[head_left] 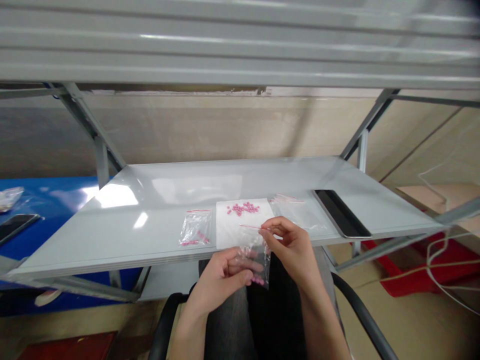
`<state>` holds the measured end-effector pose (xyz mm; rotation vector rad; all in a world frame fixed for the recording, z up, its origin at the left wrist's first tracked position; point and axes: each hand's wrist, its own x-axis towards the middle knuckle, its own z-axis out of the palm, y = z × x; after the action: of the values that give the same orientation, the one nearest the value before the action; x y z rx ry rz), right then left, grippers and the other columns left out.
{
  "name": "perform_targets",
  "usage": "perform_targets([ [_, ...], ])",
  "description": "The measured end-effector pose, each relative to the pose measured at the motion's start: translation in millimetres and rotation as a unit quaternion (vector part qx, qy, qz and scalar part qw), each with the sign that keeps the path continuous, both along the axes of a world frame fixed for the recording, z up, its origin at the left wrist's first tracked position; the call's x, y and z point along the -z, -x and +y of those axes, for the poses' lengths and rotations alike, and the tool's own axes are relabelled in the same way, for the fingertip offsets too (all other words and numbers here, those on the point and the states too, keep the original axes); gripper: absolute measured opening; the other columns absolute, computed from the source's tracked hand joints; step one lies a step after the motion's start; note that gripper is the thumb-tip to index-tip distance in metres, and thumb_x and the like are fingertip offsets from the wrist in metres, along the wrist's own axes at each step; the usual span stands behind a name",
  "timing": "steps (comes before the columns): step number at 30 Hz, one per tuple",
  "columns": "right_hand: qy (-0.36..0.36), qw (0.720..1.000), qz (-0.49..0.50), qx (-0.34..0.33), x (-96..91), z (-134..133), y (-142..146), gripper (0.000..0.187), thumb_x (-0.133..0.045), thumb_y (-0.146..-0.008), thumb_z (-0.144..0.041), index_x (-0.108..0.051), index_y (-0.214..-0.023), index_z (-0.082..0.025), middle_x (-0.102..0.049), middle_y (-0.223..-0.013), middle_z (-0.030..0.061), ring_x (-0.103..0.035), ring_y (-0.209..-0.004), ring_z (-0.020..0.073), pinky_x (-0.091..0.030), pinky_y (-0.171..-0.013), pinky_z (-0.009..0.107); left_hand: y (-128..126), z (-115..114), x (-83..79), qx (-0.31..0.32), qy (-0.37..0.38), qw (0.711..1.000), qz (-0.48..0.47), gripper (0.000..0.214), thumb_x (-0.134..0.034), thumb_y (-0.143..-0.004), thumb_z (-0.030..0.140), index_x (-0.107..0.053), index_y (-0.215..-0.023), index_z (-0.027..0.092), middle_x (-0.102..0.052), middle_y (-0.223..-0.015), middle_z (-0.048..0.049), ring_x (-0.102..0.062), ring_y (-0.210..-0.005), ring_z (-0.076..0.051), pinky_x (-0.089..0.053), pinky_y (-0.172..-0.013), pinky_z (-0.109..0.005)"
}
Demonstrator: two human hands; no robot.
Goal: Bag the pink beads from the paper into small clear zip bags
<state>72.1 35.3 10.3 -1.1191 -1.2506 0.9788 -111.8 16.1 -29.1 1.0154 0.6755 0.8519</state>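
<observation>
The upper grey shelf [240,45], one in number, is cut off by the top edge of the view. Beneath it stands one white table [86,230], its near edge partly covered by the hands. To the left, a blue surface [63,192] runs out of frame. Two black chair arms [362,312] flank the lap, both cut off below. One dark, flat device [342,213] lies whole at the right of the table; its glossy face shows no legible detail.

One white sheet [225,232] lies near the table's front edge, its lower right portion hidden by the hands. The left hand [221,280] grips the held bag [264,262] low at its side, thumb in front and fingers behind the clear film. The right hand [288,245] pinches the same bag at its red-lined top, the contact partly masked by the fingers. This single bag is in front of the table edge, above the lap. Right of the sheet, clear bags [303,215] overlap too closely for counting. Left of it lies one filled bag [195,227].

Loose pink beads [243,208] cluster on the sheet, roughly thirty, some merging. Several more show in each filled bag, blurred by the plastic.
</observation>
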Motion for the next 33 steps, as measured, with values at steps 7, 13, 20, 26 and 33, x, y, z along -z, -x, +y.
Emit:
perform_targets([
  [7,-0.015,0.999,0.033,0.037,0.3,-1,-3,0.03,-0.082,-0.078,-0.038,-0.068,-0.097,-0.021,-0.068,-0.075,0.0013,-0.058,-0.056,0.0125,-0.049,-0.041,0.02,3,1,-3.1,-0.001,-0.034,0.999,0.027,0.045,-0.081,-0.081,0.032,-0.066,-0.123,0.022,-0.072,-0.125,-0.0131,-0.078,-0.096,-0.024,-0.06,-0.087,-0.034],
  [13,-0.03,0.999,0.014,-0.015,-8.3,-17,-2,0.021,-0.079,-0.082,-0.028,-0.069,-0.1,-0.022,-0.069,-0.079,0.002,-0.059,-0.06,0.0119,-0.048,-0.045,0.018,6,-2,-7.0,-0.148,-0.167,0.972,0.071,0.036,-0.074,-0.087,0.035,-0.068,-0.12,0.022,-0.074,-0.118,-0.0119,-0.071,-0.112,-0.025,-0.053,-0.103,-0.038],
  [20,-0.044,0.996,-0.045,-0.057,-5.2,-29,5,0.017,-0.073,-0.086,-0.021,-0.07,-0.103,-0.025,-0.07,-0.082,0.002,-0.066,-0.069,0.0143,-0.055,-0.056,0.021,9,-6,-12.2,-0.265,-0.226,0.922,0.17,0.015,-0.067,-0.091,0.031,-0.069,-0.081,0.019,-0.069,-0.078,-0.0018,-0.065,-0.077,-0.016,-0.052,-0.073,-0.024],
  [26,-0.064,0.99,-0.097,-0.078,-2.8,-29,5,0.027,-0.07,-0.083,-0.014,-0.07,-0.107,-0.026,-0.071,-0.087,0.0016,-0.065,-0.073,0.0156,-0.051,-0.056,0.023,11,-6,-14.8,-0.265,-0.26,0.912,0.174,0.018,-0.067,-0.092,0.029,-0.066,-0.076,0.019,-0.064,-0.072,-0.0003,-0.06,-0.07,-0.015,-0.046,-0.068,-0.024],
  [33,-0.108,0.978,-0.144,-0.102,-3.7,-29,15,0.038,-0.068,-0.077,-0.007,-0.069,-0.11,-0.026,-0.07,-0.088,0.0003,-0.066,-0.081,0.0181,-0.052,-0.074,0.031,10,-9,-16.5,-0.233,-0.274,0.919,0.164,0.02,-0.067,-0.091,0.027,-0.065,-0.073,0.019,-0.062,-0.07,-0.0004,-0.057,-0.068,-0.015,-0.044,-0.066,-0.026],
])
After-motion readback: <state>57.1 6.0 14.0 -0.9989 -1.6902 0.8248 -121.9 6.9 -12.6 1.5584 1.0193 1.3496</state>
